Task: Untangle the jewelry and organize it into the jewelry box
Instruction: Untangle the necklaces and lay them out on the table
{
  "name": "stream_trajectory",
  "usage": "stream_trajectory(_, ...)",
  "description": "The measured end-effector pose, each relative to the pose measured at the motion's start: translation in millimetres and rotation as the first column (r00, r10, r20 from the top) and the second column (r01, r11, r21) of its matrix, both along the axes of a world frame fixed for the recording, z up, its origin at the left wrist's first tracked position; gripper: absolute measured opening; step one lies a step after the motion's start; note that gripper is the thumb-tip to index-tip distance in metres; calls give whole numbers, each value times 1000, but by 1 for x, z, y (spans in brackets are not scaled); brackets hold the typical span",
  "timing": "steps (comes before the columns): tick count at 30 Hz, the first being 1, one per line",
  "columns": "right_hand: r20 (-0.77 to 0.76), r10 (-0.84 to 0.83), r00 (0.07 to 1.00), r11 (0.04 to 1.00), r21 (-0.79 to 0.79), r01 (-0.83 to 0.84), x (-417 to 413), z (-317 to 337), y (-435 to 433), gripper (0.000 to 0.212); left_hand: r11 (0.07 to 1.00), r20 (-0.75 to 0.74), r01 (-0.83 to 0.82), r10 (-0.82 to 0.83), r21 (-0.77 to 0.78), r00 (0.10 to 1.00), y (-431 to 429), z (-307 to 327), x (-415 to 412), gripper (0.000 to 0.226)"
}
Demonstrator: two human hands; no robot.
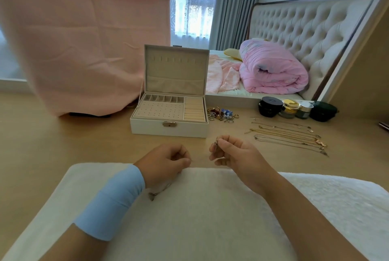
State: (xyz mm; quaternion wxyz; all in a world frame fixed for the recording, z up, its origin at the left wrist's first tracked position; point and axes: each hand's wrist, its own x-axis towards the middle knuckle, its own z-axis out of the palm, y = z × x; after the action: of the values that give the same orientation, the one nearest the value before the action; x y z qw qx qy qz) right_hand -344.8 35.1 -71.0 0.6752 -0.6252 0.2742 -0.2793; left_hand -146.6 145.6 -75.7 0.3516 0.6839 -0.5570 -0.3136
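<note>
A white jewelry box [168, 129] stands open on the wooden table, its lid upright, its beige tray holding nothing that I can see. My right hand [231, 153] pinches a small pendant on a thin silver chain in front of the box. My left hand [166, 161], a blue band on its wrist, pinches the same fine chain. The chain's loose end [156, 193] trails onto the white towel [200, 218] below my left wrist. Several straightened necklaces [292, 136] lie side by side right of the box. A heap of rings and earrings [222, 113] sits beside the box.
Dark and gold cosmetic jars [292, 109] stand at the back right. A pink cloth [84, 39] hangs at the left behind the box. A mirror behind the table shows a bed with a rolled pink quilt [273, 67].
</note>
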Motion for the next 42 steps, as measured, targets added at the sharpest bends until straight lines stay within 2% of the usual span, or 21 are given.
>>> stream_trajectory(2,-34,-19,999,997,-78,16,0,1,1,18,995,65,-38,44,-89,997,-4,0,-7,10)
stream_trajectory(5,-63,-57,996,979,-199,43,1,2,3,15,976,-60,-39,27,-214,998,-11,6,-28,24)
stream_trajectory(9,-55,-90,994,964,-254,73,2,0,3,12,960,-53,-114,104,-258,993,-20,8,-45,13)
stream_trajectory(12,-67,-105,992,966,-242,86,1,-2,1,10,963,1,-128,132,-239,991,-22,8,-44,12)
stream_trajectory(15,-37,-47,998,992,-116,43,5,-6,-1,21,929,63,-156,187,-336,980,-22,13,-42,10)
stream_trajectory(16,-11,25,1000,998,-62,-25,7,-6,1,29,912,20,-167,188,-376,982,-23,17,-42,11)
stream_trajectory(18,73,195,978,979,41,-199,11,-5,6,40,896,-182,-204,142,-394,973,-26,28,-46,15)
stream_trajectory(20,132,311,941,941,95,-325,12,-4,12,37,902,-360,-244,108,-356,927,-27,42,-49,18)
stream_trajectory(22,68,312,947,945,82,-317,11,-4,16,30,904,-464,-289,119,-316,878,-30,51,-48,20)
stream_trajectory(25,-133,182,974,983,-9,-185,3,-1,12,19,876,-588,-417,209,-242,781,-34,55,-37,22)
stream_trajectory(28,-186,144,972,987,-41,-155,-12,5,3,22,856,-639,-481,266,-187,722,-34,48,-27,22)
stream_trajectory(31,-249,126,960,986,-75,-149,-26,13,-8,23,837,-590,-522,340,-166,732,-34,40,-22,20)
stream_trajectory(36,-355,-1,935,985,-159,-59,-54,20,-35,21,817,-373,-542,448,-199,812,-47,25,-19,15)
stream_trajectory(39,-425,-134,895,963,-267,17,-73,17,-53,17,846,-162,-500,476,-186,865,-62,12,-21,16)
stream_trajectory(42,-463,-244,852,931,-357,73,-88,9,-70,17,881,157,-454,471,-132,868,-76,0,-25,16)
